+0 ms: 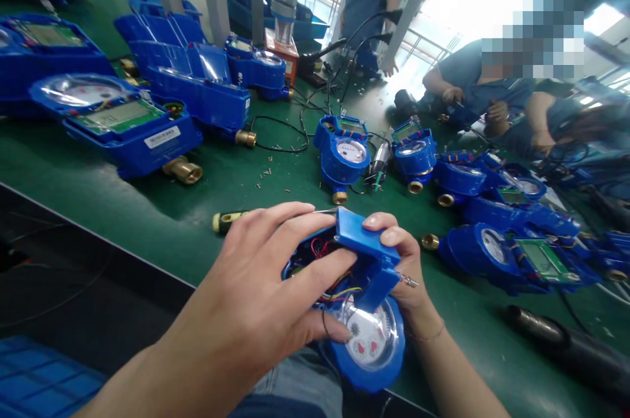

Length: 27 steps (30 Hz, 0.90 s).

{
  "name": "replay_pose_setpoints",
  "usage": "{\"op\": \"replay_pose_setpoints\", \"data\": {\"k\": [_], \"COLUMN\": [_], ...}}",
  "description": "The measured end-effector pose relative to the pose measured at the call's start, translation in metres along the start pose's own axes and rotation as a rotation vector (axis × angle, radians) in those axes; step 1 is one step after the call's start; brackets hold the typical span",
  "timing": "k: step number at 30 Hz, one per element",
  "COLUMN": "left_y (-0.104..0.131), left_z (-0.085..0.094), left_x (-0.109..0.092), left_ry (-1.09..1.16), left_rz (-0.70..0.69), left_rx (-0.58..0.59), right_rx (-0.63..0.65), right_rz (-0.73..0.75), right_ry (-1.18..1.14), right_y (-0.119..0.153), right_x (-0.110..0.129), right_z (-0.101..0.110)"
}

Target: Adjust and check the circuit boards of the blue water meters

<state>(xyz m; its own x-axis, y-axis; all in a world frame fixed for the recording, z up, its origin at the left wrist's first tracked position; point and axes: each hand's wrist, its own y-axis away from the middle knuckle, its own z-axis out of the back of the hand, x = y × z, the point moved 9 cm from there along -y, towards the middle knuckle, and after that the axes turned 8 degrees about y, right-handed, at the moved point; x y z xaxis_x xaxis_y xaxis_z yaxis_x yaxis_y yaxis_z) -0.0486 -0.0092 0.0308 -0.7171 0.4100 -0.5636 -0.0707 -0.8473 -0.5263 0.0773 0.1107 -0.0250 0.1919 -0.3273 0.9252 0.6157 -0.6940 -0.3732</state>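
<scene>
A blue water meter [367, 375] with a round clear dial [369, 333] is held low in front of me, over the table's near edge. Its box-shaped housing is open, showing red, yellow and black wires [319, 247] inside. My left hand [260, 273] is closed on the meter from the left, one finger reaching into the housing and the thumb by the dial. Fingers of my right hand [411, 267] wrap the blue housing flap [361, 231] from the far right. Behind my left hand lies a screwdriver [224, 221] with a yellow-and-black handle, partly hidden.
Several blue meters [344, 155] stand on the green table [295, 175], with more at left and right. Small screws [266, 172] lie scattered beyond my hands. A black power tool [566, 339] lies at right. Co-workers [477, 83] work across the table.
</scene>
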Motion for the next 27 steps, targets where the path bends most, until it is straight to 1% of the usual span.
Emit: {"op": "replay_pose_setpoints", "data": {"k": [2, 4, 5, 7, 9, 11, 14, 17, 19, 21, 23, 25, 27], "left_y": [0.001, 0.003, 0.003, 0.001, -0.003, -0.008, -0.013, -0.017, -0.018, -0.017, -0.016, -0.013, -0.010], "left_z": [0.007, 0.012, 0.014, 0.016, 0.011, 0.006, 0.000, -0.004, -0.008, -0.012, -0.019, -0.025, -0.029], "left_x": [-0.001, -0.004, -0.006, -0.008, -0.006, -0.003, 0.000, 0.002, 0.004, 0.007, 0.010, 0.016, 0.023], "left_ry": [0.031, 0.134, 0.174, 0.206, 0.223, 0.274, 0.347, 0.409, 0.452, 0.469, 0.452, 0.412, 0.381], "left_rz": [0.015, 0.033, 0.044, 0.083, 0.154, 0.215, 0.276, 0.323, 0.379, 0.426, 0.410, 0.361, 0.303], "left_rx": [0.040, 0.073, 0.070, 0.019, -0.043, -0.131, -0.234, -0.263, -0.264, -0.281, -0.278, -0.284, -0.311], "right_rx": [0.003, -0.006, -0.008, 0.000, 0.008, 0.008, 0.022, 0.022, 0.020, 0.021, 0.004, -0.027, -0.013], "right_rz": [0.027, 0.040, 0.043, 0.054, 0.058, 0.053, 0.065, 0.094, 0.112, 0.105, 0.140, 0.161, 0.166], "right_ry": [-0.014, -0.016, -0.011, 0.000, 0.006, 0.009, 0.017, 0.044, 0.066, 0.100, 0.139, 0.182, 0.228], "right_y": [-0.001, -0.002, -0.003, -0.003, -0.002, -0.003, -0.004, -0.005, -0.005, -0.004, -0.003, -0.003, -0.004], "right_x": [0.003, 0.005, 0.005, 0.006, 0.007, 0.007, 0.009, 0.013, 0.017, 0.017, 0.019, 0.018, 0.016], "right_z": [-0.001, -0.001, 0.000, -0.001, -0.002, -0.002, -0.003, -0.003, -0.002, -0.001, 0.003, 0.008, 0.010]}}
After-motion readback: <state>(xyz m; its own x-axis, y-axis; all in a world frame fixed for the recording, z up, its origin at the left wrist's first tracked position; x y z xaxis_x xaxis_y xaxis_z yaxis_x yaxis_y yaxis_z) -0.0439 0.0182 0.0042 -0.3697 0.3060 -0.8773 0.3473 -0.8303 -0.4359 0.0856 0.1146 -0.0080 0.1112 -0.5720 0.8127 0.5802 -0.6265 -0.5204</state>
